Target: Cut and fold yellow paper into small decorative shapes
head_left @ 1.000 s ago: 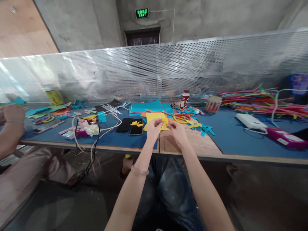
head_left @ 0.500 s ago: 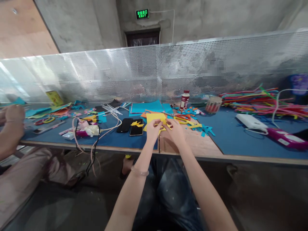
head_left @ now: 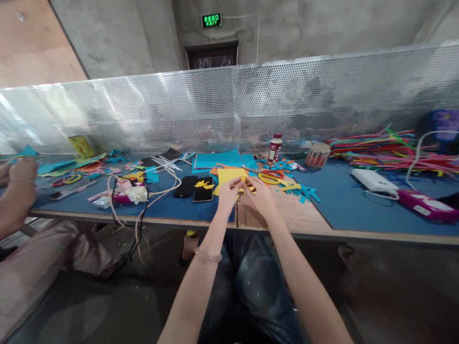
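Note:
Both of my hands meet over the table's near edge, pinching one small yellow paper piece [head_left: 247, 184] between them. My left hand [head_left: 228, 192] holds its left end with closed fingers. My right hand [head_left: 258, 195] grips its right end, fingers curled. Just behind the piece lies a yellow paper sheet [head_left: 226, 177] on teal sheets [head_left: 218, 158]. Yellow-handled scissors [head_left: 268, 178] lie to the right of my hands.
Two phones [head_left: 194, 187] lie left of my hands, one with yellow scraps on it. A red bottle [head_left: 275, 147], a tape roll [head_left: 317, 155], coloured strips [head_left: 387, 150], a white power bank [head_left: 373, 181] and cables [head_left: 143, 200] crowd the blue table [head_left: 344, 203]. Another person's arm [head_left: 16, 191] is at far left.
My hands have drawn closer together and the yellow piece between them has been worked into a smaller, folded shape. The person's hand at left shifted slightly.

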The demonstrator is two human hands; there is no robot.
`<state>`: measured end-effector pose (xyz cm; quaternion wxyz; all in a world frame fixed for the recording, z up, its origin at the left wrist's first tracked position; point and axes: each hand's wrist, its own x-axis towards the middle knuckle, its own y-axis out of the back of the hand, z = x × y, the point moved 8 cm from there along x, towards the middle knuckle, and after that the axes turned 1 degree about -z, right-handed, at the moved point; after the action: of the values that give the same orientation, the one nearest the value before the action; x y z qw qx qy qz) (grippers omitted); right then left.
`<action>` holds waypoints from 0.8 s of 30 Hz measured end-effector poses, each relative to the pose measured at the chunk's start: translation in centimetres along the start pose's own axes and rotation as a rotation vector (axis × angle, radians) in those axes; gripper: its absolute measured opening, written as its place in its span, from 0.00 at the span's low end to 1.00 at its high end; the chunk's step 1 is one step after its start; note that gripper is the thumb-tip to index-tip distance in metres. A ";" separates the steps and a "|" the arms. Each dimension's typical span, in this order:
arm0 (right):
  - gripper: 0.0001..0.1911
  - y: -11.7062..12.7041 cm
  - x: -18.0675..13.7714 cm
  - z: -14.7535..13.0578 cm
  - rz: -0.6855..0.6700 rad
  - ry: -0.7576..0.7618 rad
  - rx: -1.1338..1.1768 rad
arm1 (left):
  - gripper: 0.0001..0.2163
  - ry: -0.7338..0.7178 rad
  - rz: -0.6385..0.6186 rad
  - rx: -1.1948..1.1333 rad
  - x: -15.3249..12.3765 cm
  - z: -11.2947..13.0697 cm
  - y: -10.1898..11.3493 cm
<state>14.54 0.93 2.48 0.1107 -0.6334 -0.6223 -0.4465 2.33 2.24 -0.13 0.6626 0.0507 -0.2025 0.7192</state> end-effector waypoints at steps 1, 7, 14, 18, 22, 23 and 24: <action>0.19 0.0 0.0 -0.1 -0.005 0.008 0.012 | 0.17 -0.002 0.001 -0.004 0.0 0.0 0.1; 0.17 0.3 0.0 -0.6 0.000 0.024 0.034 | 0.19 -0.017 0.042 0.012 0.3 -0.3 0.6; 0.16 1.4 -0.1 1.0 0.092 -0.118 0.047 | 0.16 -0.048 0.085 0.103 0.5 -0.3 0.9; 0.19 1.4 -0.1 1.7 0.111 -0.150 0.130 | 0.15 -0.135 0.087 0.244 0.2 0.4 0.8; 0.20 1.4 -0.1 0.8 0.114 -0.089 0.141 | 0.17 -0.270 0.128 0.323 -0.4 1.7 0.7; 0.18 1.4 0.0 0.4 0.098 -0.063 0.119 | 0.18 -0.292 0.136 0.324 -0.6 1.9 0.7; 0.15 1.3 0.0 0.1 0.081 -0.037 0.093 | 0.18 -0.306 0.139 0.322 -0.7 2.0 0.6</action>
<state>15.69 0.73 2.98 0.1466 -0.6605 -0.6181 -0.4003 1.39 0.86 1.36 0.5564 0.2502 -0.1860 0.7702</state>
